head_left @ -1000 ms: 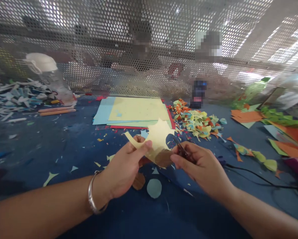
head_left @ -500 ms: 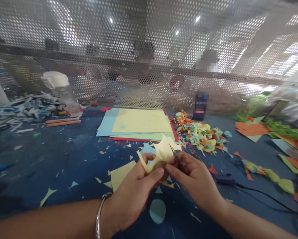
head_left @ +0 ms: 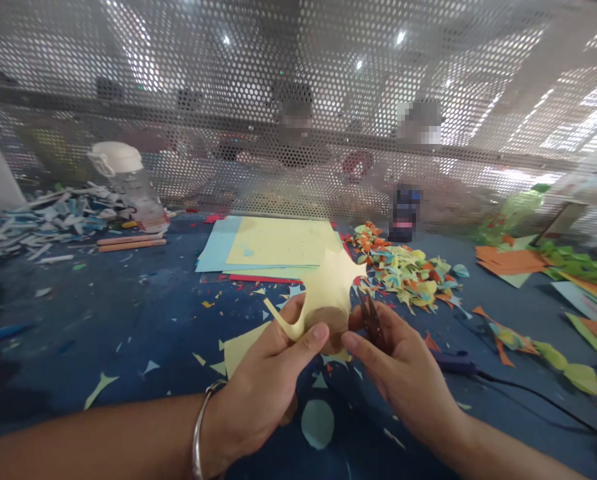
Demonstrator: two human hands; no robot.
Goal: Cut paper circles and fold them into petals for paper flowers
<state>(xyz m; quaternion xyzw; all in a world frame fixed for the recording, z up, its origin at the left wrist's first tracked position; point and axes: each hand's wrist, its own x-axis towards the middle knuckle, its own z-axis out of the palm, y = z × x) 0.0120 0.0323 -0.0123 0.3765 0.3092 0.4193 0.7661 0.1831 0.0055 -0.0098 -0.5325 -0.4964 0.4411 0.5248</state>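
My left hand (head_left: 273, 373) pinches a pale yellow sheet of paper (head_left: 331, 280) with ragged, scooped-out edges. Against the paper, under my left thumb, lies a round brownish disc (head_left: 326, 318); its material is unclear. A thin curled strip of the same paper sticks out to the left. In my right hand (head_left: 403, 367) is a small pair of dark scissors (head_left: 371, 320), blades pointing up and slightly apart, just right of the paper. The fingertips of that hand are close to the disc's right edge. Below the hands a pale blue paper circle (head_left: 317, 424) lies on the blue table.
Stacked coloured sheets (head_left: 283, 240) lie ahead, with a heap of cut paper pieces (head_left: 408, 273) to their right. A purple tool (head_left: 453, 362) with a black cord is by my right hand. Rolled paper bits (head_left: 53, 220) and a white-lidded bottle (head_left: 128, 180) stand left, before a perforated metal screen (head_left: 208, 133).
The yellow paper has turned and now stands more upright, showing more of the brown disc. The scissors have moved right, away from the paper's edge. The view has shifted slightly.
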